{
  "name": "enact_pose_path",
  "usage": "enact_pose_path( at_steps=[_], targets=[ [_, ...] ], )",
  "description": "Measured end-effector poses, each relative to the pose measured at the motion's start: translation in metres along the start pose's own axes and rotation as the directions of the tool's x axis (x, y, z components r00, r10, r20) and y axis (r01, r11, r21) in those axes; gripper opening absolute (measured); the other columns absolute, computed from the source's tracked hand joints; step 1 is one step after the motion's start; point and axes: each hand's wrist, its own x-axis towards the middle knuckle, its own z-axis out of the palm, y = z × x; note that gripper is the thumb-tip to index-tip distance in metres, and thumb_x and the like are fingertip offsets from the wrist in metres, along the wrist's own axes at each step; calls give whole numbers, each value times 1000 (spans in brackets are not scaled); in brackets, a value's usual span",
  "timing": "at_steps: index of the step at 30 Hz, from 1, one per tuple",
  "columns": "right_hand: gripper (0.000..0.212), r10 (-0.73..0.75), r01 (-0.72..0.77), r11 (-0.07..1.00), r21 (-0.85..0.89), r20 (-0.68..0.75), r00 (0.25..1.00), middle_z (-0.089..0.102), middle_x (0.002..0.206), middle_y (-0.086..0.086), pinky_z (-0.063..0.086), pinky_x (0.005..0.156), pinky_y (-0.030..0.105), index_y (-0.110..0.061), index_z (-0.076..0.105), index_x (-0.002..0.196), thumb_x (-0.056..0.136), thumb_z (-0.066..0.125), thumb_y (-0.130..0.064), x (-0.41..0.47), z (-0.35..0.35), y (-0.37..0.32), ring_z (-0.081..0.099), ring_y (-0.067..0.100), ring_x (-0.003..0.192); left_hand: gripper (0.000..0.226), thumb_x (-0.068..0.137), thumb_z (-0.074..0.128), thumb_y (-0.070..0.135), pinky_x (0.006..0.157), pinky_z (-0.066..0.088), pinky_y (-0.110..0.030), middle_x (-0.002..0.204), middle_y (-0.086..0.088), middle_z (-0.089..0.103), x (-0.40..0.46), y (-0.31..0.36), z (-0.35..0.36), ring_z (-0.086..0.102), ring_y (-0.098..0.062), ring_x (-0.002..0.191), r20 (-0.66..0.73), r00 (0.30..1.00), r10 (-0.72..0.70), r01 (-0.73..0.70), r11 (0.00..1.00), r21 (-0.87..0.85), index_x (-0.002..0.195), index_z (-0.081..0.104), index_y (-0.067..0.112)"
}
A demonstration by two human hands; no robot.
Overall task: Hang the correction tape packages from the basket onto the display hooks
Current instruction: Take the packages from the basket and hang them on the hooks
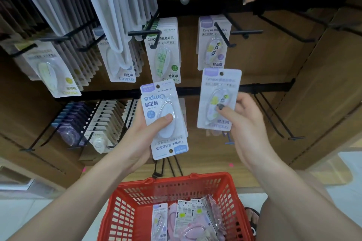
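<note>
My left hand [145,133] grips a small stack of white correction tape packages [163,117], thumb pressed on the top blister; the top ones lie upside down. My right hand [242,121] pinches a single purple-topped package [217,98] upright, its hang hole just below the hook [222,34] that carries a matching package [213,45]. The red basket [137,201] sits below with several more packages [186,219] inside.
Other hooks hold green-checked packages [166,53], white ones [119,64] and yellow ones [54,72]. Bare black hooks [278,119] jut out at the right. A lower row holds refill packs [101,123]. Clear sleeves [117,6] hang above.
</note>
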Motion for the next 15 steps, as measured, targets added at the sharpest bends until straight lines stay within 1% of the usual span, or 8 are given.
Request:
enact_pose_path(
  at_steps=[2,4,5,7,11,13,15],
  targets=[
    [20,-106,107,994,-13,5,994,78,112,3,63,81,48,-29,67,108,93,69,-17,3,-7,-9,77,25,103,64,80,73,22,78,64,-44,125,6,75,0,2,-2,74,-23,113,-11,1000,5,-5,1000,12,136,51,44],
    [21,-185,185,983,10,14,983,78,113,3,63,79,37,-35,70,105,91,72,-19,6,-11,-20,77,23,104,65,81,73,23,79,64,-46,127,6,74,-1,3,-3,73,-23,115,-4,1000,13,-12,999,30,138,50,44],
    [22,-212,211,977,17,22,977,78,113,3,63,78,34,-37,70,105,90,73,-21,8,-12,-25,77,23,104,66,81,73,22,80,64,-46,129,6,73,-2,3,-2,73,-23,116,5,1000,15,-15,999,35,139,50,44],
    [23,-239,239,971,11,38,970,78,113,3,62,76,31,-36,70,107,88,74,-23,11,-13,-32,77,23,104,68,81,73,21,83,64,-47,131,5,72,-3,3,-1,72,-23,117,21,1000,19,-20,999,43,141,49,43],
    [26,-267,268,963,-8,58,962,78,113,4,62,74,29,-27,67,114,92,70,-13,11,-12,-33,77,23,103,67,81,73,19,88,63,-49,132,1,72,-4,2,1,71,-25,119,27,999,26,-27,998,59,141,50,37],
    [26,-286,286,958,7,70,956,78,112,4,62,74,29,-30,68,113,91,71,-14,7,-12,-32,76,23,103,65,80,73,20,87,63,-48,131,1,72,-4,3,0,71,-26,119,24,999,30,-32,997,72,139,52,36],
    [24,-286,285,958,34,76,955,78,112,5,62,75,29,-32,70,110,89,72,-19,4,-10,-32,77,24,103,64,80,73,20,86,64,-46,131,1,72,-3,3,-2,72,-25,118,22,999,33,-35,996,77,138,52,37]
  ],
)
